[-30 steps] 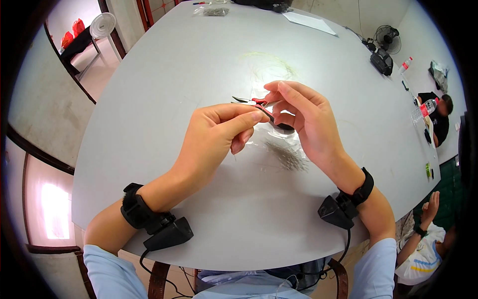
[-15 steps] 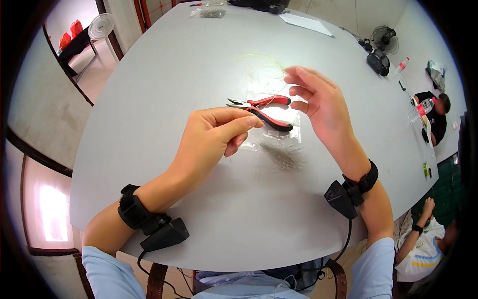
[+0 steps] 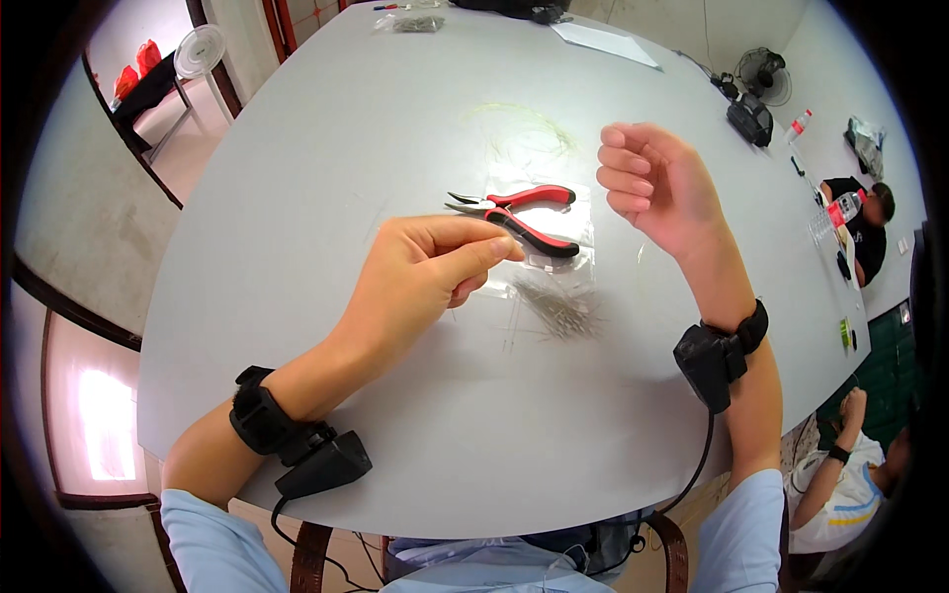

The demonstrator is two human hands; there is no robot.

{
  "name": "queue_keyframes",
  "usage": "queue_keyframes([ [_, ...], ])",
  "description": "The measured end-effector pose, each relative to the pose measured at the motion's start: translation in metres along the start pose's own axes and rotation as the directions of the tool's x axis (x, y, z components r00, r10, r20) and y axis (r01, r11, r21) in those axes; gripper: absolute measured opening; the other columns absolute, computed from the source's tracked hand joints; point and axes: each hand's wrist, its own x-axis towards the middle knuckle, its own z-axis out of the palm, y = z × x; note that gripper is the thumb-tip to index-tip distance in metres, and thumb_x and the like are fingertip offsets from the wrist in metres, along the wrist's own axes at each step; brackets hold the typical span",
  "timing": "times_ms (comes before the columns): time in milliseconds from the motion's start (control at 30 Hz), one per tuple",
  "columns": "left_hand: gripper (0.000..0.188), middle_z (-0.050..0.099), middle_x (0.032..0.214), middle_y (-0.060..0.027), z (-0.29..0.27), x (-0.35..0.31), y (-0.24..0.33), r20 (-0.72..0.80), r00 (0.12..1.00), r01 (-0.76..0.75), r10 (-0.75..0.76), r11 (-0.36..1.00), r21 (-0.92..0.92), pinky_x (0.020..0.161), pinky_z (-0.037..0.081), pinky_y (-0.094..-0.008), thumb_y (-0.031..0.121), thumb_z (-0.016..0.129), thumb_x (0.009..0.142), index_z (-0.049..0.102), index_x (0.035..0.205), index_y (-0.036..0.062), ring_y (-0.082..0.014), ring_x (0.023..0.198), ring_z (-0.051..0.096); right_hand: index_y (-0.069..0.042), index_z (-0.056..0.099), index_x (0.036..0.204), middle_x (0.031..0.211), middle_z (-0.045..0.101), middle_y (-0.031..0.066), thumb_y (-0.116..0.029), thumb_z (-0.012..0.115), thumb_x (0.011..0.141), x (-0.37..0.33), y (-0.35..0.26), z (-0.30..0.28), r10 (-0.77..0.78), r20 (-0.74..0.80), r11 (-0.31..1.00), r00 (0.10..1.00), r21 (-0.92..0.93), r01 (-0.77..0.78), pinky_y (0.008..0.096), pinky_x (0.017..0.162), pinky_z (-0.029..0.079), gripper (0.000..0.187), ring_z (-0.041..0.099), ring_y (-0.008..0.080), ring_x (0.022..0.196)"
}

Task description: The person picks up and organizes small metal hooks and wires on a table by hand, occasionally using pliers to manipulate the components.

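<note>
My left hand (image 3: 425,272) rests low over the grey table (image 3: 326,128), thumb pressed against the forefinger in a pinch. Anything held in that pinch is too fine to see. Just beyond its fingertips lie pliers with red and black handles (image 3: 519,215), jaws pointing left, on a clear plastic sleeve (image 3: 563,262). My right hand (image 3: 657,183) is raised to the right of the pliers, palm facing left, fingers loosely curled and holding nothing. A small heap of thin metal pins (image 3: 565,311) lies on the table between my wrists.
A faint loop of yellowish thread (image 3: 524,128) lies beyond the pliers. A white sheet of paper (image 3: 605,42) and a small bag (image 3: 415,20) sit at the far edge. A black fan (image 3: 763,74) and a seated person (image 3: 865,212) are to the right.
My right hand let go of the pliers, which now lie on the table, and moved up and to the right. My left hand kept its pinch and stayed almost in place.
</note>
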Motion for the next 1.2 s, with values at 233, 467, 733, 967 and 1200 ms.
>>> queue_keyframes([
  [233,0.018,0.037,0.055,0.005,-0.003,0.0,-0.001,0.008,1.0,-0.013,0.013,1.0,0.012,0.047,0.022,-0.0209,0.015,0.059,0.085,0.067,0.086,-0.0016,-0.0049,0.051,0.03,-0.005,0.049,0.073,0.056,0.04,-0.0062,-0.02,0.053,0.09,-0.003,-0.003,0.028,-0.204,-0.251,0.826,0.946,-0.563,0.028,0.0172,0.037,0.027,0.023,0.035,0.0029,0.045],
  [467,0.02,0.035,0.053,0.0047,-0.005,0.004,-0.003,-0.057,0.998,0.006,-0.008,1.0,-0.03,0.047,0.022,-0.0218,0.017,0.06,0.085,0.066,0.085,-0.0017,-0.0052,0.049,0.027,-0.003,0.052,0.066,0.047,0.039,-0.0044,-0.019,0.054,0.089,-0.011,-0.014,0.026,-0.087,-0.214,0.438,0.973,-0.885,-0.156,0.0206,0.034,0.029,0.028,0.035,0.0041,0.036],
  [733,0.019,0.035,0.053,0.0048,-0.006,0.005,-0.003,-0.057,0.998,0.013,-0.015,0.999,-0.034,0.047,0.022,-0.0221,0.016,0.06,0.085,0.066,0.084,-0.0016,-0.0055,0.049,0.027,0.003,0.064,0.083,0.049,0.047,0.0013,-0.015,0.058,0.083,-0.017,-0.026,0.003,0.183,0.088,0.732,0.979,-0.677,-0.076,0.024,0.037,0.027,0.019,0.037,0.008,0.038],
  [967,0.018,0.036,0.055,0.0046,-0.004,0.003,-0.001,-0.035,0.999,0.039,-0.04,0.999,-0.023,0.048,0.021,-0.0219,0.015,0.06,0.084,0.067,0.086,-0.0017,-0.006,0.05,0.029,0.001,0.061,0.087,0.063,0.048,-0.0018,-0.016,0.058,0.085,-0.01,-0.013,-0.012,0.115,0.088,0.858,0.989,-0.511,-0.054,0.0214,0.036,0.023,0.017,0.037,0.0051,0.045],
  [1200,0.017,0.036,0.055,0.0046,-0.004,0.003,-0.004,-0.03,0.999,0.04,-0.04,0.999,-0.011,0.048,0.022,-0.0216,0.015,0.061,0.084,0.067,0.086,-0.0014,-0.0061,0.051,0.03,-0.004,0.054,0.084,0.058,0.036,-0.0072,-0.018,0.056,0.087,-0.009,-0.01,-0.012,-0.001,0.09,0.869,0.996,-0.493,0.045,0.0183,0.037,0.024,0.014,0.03,0.0016,0.046],
])
